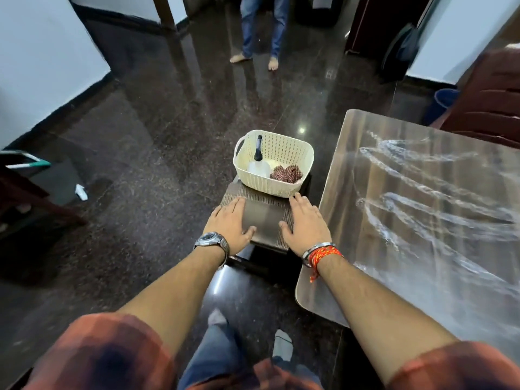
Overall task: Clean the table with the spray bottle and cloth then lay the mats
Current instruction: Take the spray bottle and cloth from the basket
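Nearest are two bare forearms reaching forward out of rolled plaid sleeves, one with a metal wristwatch (211,240), the other with a steel bangle and a knotted red-orange thread (323,253); the left hand (231,222) and right hand (305,220) lie palm-down, fingers spread and well apart from each other, pressed flat on the two side edges of the mats (263,213), gripping nothing as far as can be seen; this flanking hold looks, in my judgement, like the start of lifting or sliding the stack off its stand. The mats are dark brown, rectangular and finely woven, stacked on a low dark stool (260,263) that lifts them off the floor to reaching height; just beyond the fingertips, on the far half of the mats, sits a cream plastic basket (289,153) with perforated walls, rounded corners and a loop handle, which keeps the cleaning things together; inside it the spray bottle (257,167) leans, translucent white body with a dark trigger head, beside a crumpled red-and-white checked cloth (285,173). To the right of the right hand stands the table (351,192), a wood-grain top with rounded corners under a glossy clear plastic sheet with creased, shining folds; it carries no mats yet. Farther off, the polished dark stone floor (168,122) mirrors the light, and another person's bare feet stand on it.
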A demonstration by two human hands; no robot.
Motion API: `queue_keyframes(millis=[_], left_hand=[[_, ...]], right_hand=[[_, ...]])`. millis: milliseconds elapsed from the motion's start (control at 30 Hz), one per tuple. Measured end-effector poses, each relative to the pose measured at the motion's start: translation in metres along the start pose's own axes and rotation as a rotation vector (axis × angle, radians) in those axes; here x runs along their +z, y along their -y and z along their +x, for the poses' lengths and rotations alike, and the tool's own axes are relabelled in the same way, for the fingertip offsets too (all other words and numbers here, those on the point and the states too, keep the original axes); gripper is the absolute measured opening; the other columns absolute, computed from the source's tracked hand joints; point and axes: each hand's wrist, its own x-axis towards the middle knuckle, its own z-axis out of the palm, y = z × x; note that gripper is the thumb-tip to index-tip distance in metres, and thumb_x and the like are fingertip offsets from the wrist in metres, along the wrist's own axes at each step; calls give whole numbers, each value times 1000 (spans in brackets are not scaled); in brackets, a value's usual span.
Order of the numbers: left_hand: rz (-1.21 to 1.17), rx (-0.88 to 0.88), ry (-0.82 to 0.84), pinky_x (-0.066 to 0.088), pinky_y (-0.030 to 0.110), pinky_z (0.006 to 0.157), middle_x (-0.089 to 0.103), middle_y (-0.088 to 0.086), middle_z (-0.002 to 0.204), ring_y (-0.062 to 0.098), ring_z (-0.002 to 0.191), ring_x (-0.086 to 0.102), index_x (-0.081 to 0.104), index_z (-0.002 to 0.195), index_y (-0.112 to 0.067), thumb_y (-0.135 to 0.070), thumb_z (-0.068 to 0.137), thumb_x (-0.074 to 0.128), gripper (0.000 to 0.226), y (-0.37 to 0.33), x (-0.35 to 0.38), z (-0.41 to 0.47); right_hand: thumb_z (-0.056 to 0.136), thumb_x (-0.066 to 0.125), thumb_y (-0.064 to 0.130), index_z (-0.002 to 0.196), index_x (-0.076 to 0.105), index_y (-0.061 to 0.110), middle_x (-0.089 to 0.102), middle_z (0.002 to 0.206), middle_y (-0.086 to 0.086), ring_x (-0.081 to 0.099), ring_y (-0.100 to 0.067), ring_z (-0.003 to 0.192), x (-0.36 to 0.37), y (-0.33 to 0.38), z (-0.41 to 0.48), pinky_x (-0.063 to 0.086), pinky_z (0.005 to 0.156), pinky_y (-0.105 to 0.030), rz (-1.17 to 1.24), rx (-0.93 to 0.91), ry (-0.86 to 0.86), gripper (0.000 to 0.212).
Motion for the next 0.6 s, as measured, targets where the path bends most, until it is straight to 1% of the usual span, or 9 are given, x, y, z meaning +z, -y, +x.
queue_keyframes(millis=[100,233,300,433,500,600], left_hand=[[1,32,68,18,38,123,27,6,165,22,148,32,17,159,-13,-49,95,56,83,15,3,63],[-62,63,115,32,43,116,34,11,160,33,138,44,23,156,-8,-46,94,58,81,27,0,147],[-79,81,131,36,43,113,35,13,159,36,136,46,25,155,-6,-44,93,59,80,35,-1,189],[-122,94,180,38,43,112,37,13,157,36,134,48,27,153,-6,-41,94,59,76,49,8,256],[-147,80,209,38,43,113,37,14,157,36,136,46,25,154,-5,-41,94,61,79,54,18,283],[-204,27,265,32,41,118,27,13,163,34,144,37,15,158,-5,-42,93,64,89,60,36,307]], right_hand=[[89,51,36,147,27,10,25,155,-9,21,-24,143,12,-7,50,16,116,-40,1,49,7,67],[88,52,35,145,31,10,30,153,-10,25,-25,142,26,-14,110,21,116,-42,9,168,0,66],[87,53,34,144,33,9,30,153,-11,27,-26,141,34,-16,145,23,115,-43,-5,209,24,65],[89,52,33,144,33,9,27,154,-12,28,-29,140,48,-19,209,24,116,-41,29,267,47,63],[90,51,34,144,34,10,26,155,-12,26,-27,141,58,-23,238,22,116,-41,39,281,73,62],[90,51,33,144,35,11,24,156,-10,26,-27,142,78,-32,270,23,116,-40,42,303,201,60]])
